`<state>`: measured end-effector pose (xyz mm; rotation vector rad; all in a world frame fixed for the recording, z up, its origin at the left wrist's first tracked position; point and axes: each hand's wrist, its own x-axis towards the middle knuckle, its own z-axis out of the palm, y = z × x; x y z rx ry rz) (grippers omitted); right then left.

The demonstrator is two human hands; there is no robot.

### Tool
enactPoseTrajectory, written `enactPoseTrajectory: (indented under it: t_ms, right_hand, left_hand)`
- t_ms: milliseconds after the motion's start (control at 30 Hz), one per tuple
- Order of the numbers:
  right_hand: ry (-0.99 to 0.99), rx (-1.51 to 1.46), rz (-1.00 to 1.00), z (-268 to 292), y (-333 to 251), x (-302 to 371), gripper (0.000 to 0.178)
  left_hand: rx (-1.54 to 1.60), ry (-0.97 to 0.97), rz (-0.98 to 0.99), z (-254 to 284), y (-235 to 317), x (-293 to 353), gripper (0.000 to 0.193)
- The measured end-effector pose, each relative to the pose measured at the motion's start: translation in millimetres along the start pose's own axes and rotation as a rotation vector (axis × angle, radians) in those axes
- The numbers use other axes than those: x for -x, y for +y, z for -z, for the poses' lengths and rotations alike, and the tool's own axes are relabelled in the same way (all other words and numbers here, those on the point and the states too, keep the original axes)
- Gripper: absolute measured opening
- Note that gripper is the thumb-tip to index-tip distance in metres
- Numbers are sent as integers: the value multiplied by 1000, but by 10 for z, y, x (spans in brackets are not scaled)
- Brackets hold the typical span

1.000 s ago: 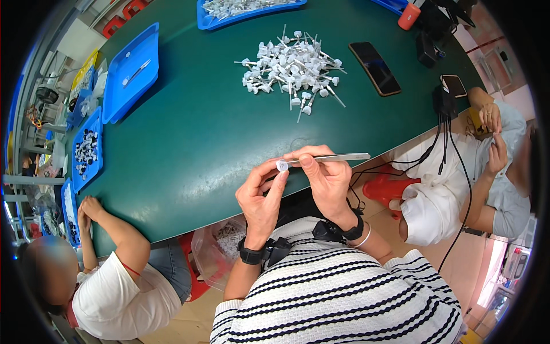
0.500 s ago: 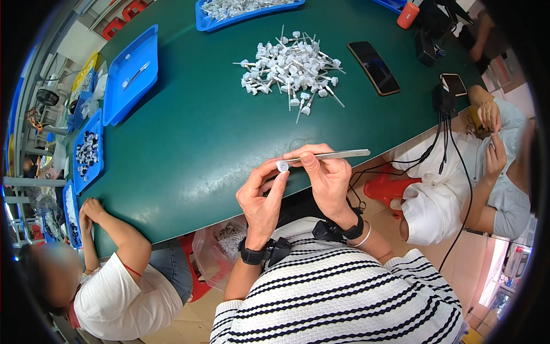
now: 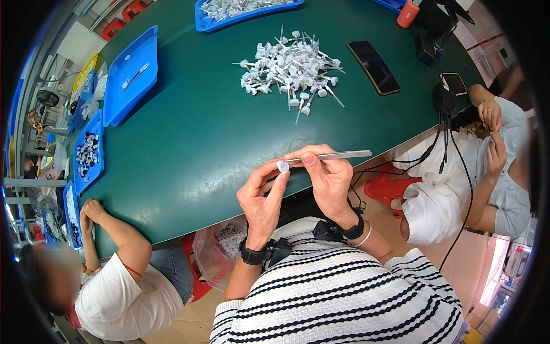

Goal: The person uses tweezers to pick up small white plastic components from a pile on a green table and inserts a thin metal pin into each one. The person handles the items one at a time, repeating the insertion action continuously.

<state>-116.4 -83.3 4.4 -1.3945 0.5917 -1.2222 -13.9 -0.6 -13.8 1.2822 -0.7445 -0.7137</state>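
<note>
A dark green table fills most of the view, curving toward its rim; a heap of small white plastic parts lies on its far middle, with a black phone just to the right of the heap; blue trays stand along the left edge, one of them holding dark and white small pieces, and another blue tray with pale parts sits at the far side. At the near edge the person's two hands meet above the table; the left hand is closed around a small white cap, pinched between thumb and fingertips; the right hand grips a pair of metal tweezers, held level with the tips pointing left and touching the white cap, the handle end jutting out to the right. Both wrists wear dark bands; a striped sleeve shows below. To the left a seated person in a white shirt rests a hand on the table's edge; to the right another person in pale clothes holds both hands together, well apart from the tweezers; black cables hang off the table beside them.
</note>
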Motion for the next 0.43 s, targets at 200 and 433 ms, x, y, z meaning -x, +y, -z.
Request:
enactPoseTrajectory:
  t_ms: [200,433]
  right_hand:
    - [-25,73,7,44,10,2,21]
    - [-15,26,-13,34,8,16,21]
  left_hand:
    - [19,0,19,-1,-9,-4,23]
    - [-38,16,-9,-16,-14,6,24]
